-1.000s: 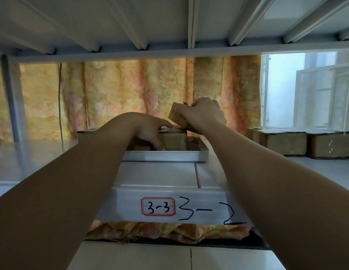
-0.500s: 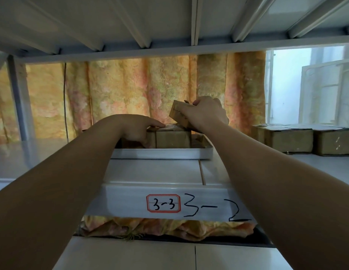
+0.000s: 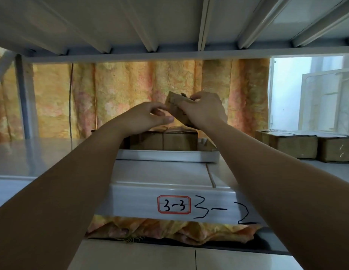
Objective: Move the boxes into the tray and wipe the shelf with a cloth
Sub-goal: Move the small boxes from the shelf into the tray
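Observation:
A shallow grey tray [image 3: 167,156] sits on the white shelf [image 3: 162,174] in the middle, with brown cardboard boxes [image 3: 179,141] standing inside it. Above those boxes my right hand [image 3: 204,110] holds a small brown box [image 3: 174,107] tilted in the air. My left hand [image 3: 148,116] is raised beside it, fingers spread and touching the box's left edge. Two more cardboard boxes [image 3: 298,146] rest on the shelf at the right. No cloth is in view.
The shelf above forms a low metal ceiling [image 3: 169,26]. A yellow-orange curtain [image 3: 130,90] hangs behind the shelf. A metal upright [image 3: 23,102] stands at the left. The shelf's front edge carries a label "3-3" [image 3: 174,204]. A window [image 3: 310,94] is at the right.
My left hand has lifted off the boxes in the tray and come up to the small box that my right hand keeps holding. The view has dropped slightly.

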